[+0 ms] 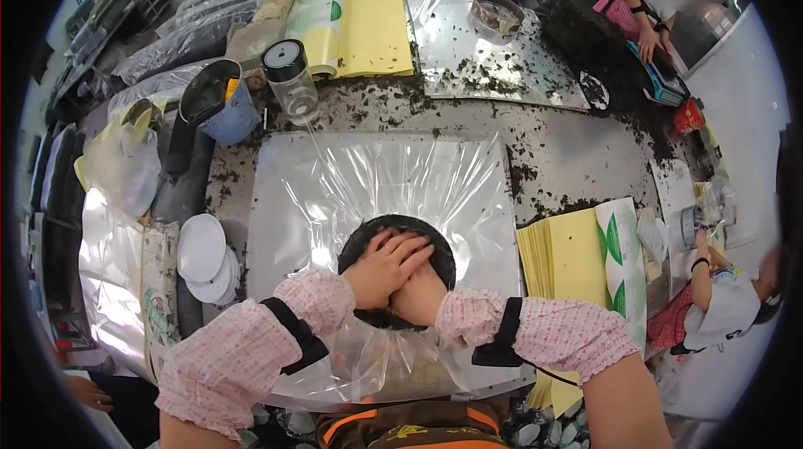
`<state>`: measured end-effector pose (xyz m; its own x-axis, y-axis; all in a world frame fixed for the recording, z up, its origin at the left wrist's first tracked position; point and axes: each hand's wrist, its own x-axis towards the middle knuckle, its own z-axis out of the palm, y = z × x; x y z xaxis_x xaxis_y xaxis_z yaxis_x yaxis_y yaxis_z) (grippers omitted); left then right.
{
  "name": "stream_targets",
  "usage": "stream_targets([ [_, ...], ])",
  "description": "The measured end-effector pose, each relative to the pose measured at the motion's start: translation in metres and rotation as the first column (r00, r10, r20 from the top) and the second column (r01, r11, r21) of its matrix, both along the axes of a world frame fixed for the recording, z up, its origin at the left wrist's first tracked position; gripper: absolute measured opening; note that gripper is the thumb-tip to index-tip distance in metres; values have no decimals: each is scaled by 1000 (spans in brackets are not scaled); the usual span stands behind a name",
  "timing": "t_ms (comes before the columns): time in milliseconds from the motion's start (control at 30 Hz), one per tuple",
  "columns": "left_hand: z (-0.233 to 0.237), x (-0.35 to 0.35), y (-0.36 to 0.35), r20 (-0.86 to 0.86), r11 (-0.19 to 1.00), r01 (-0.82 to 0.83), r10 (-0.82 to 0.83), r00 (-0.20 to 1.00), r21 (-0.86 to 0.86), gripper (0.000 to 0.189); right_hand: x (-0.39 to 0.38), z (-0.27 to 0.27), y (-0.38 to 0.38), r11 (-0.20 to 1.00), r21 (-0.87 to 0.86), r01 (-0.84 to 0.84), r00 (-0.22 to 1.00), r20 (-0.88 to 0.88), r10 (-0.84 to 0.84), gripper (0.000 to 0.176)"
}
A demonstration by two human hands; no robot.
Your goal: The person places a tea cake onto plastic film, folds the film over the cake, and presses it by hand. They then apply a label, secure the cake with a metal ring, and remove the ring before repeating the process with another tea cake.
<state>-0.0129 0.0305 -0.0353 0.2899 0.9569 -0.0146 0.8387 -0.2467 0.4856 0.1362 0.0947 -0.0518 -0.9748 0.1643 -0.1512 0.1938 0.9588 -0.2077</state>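
A dark round cake of flaky material, perhaps dried seaweed (pixel 355 250), lies on a clear plastic sheet (pixel 401 181). My left hand (pixel 386 269) lies across my right hand (pixel 420 294), its fingers stretched out. Both press down on the middle of the dark cake. The right hand's fingers are partly hidden under the left, but what shows of them lies flat. Neither hand grips anything. Beneath the plastic is a pale square board (pixel 272 198). Pink patterned sleeves with black straps cover both forearms.
Left stand a blue jug (pixel 230 119), a lidded clear jar (pixel 293 89) and white discs (pixel 202 247). Yellow paper stacks (pixel 376 31) lie behind and at right. A metal ring (pixel 497 16) rests on a metal sheet (pixel 452 73). Dark flakes litter the table; people work at right.
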Motion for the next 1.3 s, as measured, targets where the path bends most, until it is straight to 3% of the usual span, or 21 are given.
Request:
stream_targets([
  [100,10,-5,-6,115,997,-9,1,993,73,89,-5,8,2,991,-137,9,991,-132,-27,74],
  [167,28,-14,-25,314,967,-189,129,940,168,68,9,28,18,945,-327,-28,911,-397,-111,58],
  [200,38,-24,-46,368,888,-402,304,879,225,57,30,44,25,874,-483,-45,842,-490,-227,55],
  [267,50,-51,-98,378,609,-764,670,639,213,38,81,84,31,881,-338,330,620,-626,-473,51],
  [300,50,-65,-124,313,418,-890,833,456,183,31,104,88,34,826,-317,466,569,-607,-555,51],
  [333,28,-79,-151,342,412,-908,866,364,-76,25,121,91,35,753,-291,590,509,-589,-627,51],
  [367,8,-86,-169,344,382,-862,901,266,-334,19,132,92,35,692,-449,565,610,-337,-717,50],
  [433,35,-79,-161,611,614,-753,697,375,-238,13,138,100,35,445,-681,582,732,200,-651,49],
  [467,54,-77,-159,721,708,-686,562,405,-166,11,136,118,38,299,-764,571,689,249,-680,44],
  [567,57,-99,-164,693,391,-914,690,210,-112,23,163,108,82,-20,-998,64,418,46,-907,42],
  [633,4,-93,-167,302,622,-755,694,654,205,41,165,36,100,427,-813,397,458,-228,-860,54],
  [667,-11,-91,-169,39,737,-606,625,779,299,50,166,6,100,593,-607,529,505,-336,-795,61],
  [700,-7,-76,-156,154,781,-538,517,842,317,63,161,-6,87,733,-505,455,658,-364,-659,74],
  [800,23,-15,-100,241,856,-313,229,943,412,85,133,-69,23,535,-812,231,767,-186,-614,103],
  [833,40,1,-88,342,907,-315,212,915,279,67,124,-76,2,413,-891,188,753,-139,-643,108],
  [933,13,7,-78,186,883,-425,391,901,199,47,78,3,-10,504,-861,62,575,-382,-723,108],
  [1000,13,22,-75,69,856,-478,474,878,195,42,62,15,-4,294,-934,-204,384,-352,-853,104],
  [1100,28,28,-66,67,826,-550,546,835,122,55,30,48,-6,770,-617,163,608,-551,-571,91],
  [1133,33,23,-71,227,792,-590,552,802,158,62,26,37,-9,866,-447,223,581,-653,-486,68],
  [1200,41,10,-80,535,700,-681,498,683,218,76,32,26,-4,913,-376,157,595,-702,-391,61],
  [1300,61,10,-47,801,755,-656,400,447,-11,100,33,38,-6,927,-362,100,666,-668,-333,52],
])
